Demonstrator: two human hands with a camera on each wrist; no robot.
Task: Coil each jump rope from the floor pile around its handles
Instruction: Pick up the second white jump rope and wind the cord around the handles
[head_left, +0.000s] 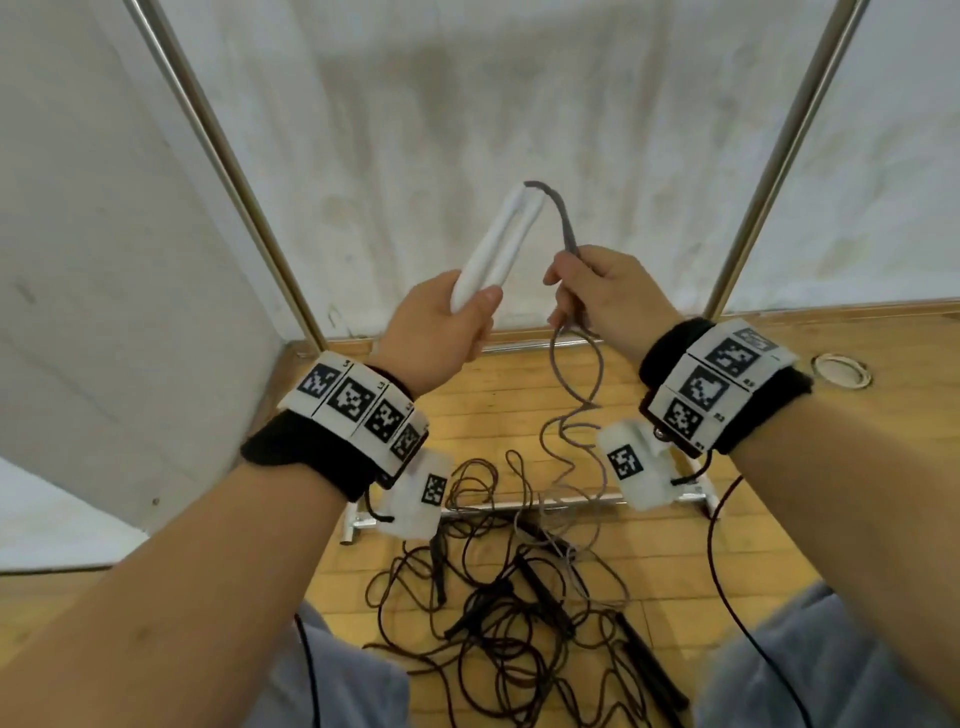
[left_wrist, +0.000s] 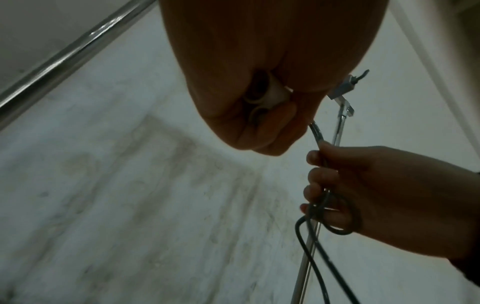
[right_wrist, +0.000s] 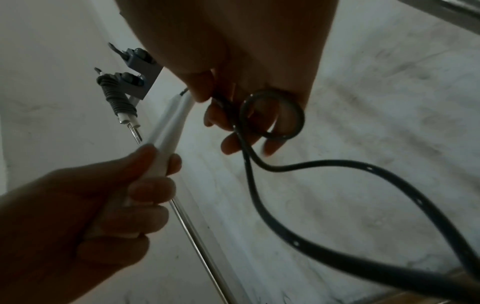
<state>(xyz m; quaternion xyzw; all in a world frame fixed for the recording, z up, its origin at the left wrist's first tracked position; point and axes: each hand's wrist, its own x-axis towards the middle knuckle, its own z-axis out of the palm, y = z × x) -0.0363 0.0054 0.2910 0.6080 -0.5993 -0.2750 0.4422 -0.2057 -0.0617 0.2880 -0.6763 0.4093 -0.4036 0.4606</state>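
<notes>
White handles (head_left: 493, 247) gripped by left hand (head_left: 434, 332); right hand (head_left: 605, 296), pinching grey cord (head_left: 719, 223), should wind tight, even turns.

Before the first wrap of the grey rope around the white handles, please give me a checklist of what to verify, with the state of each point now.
1. Both white handles held together in the left hand: ok.
2. Right hand grips the grey rope close to the handle tips: ok.
3. Upper handle length bare for wrapping: ok.
4. Small loop at the right hand's fingers is no knot: cannot tell.
5. Hanging rope free of the dark rope pile on the floor: cannot tell; it runs down into the pile.
</notes>
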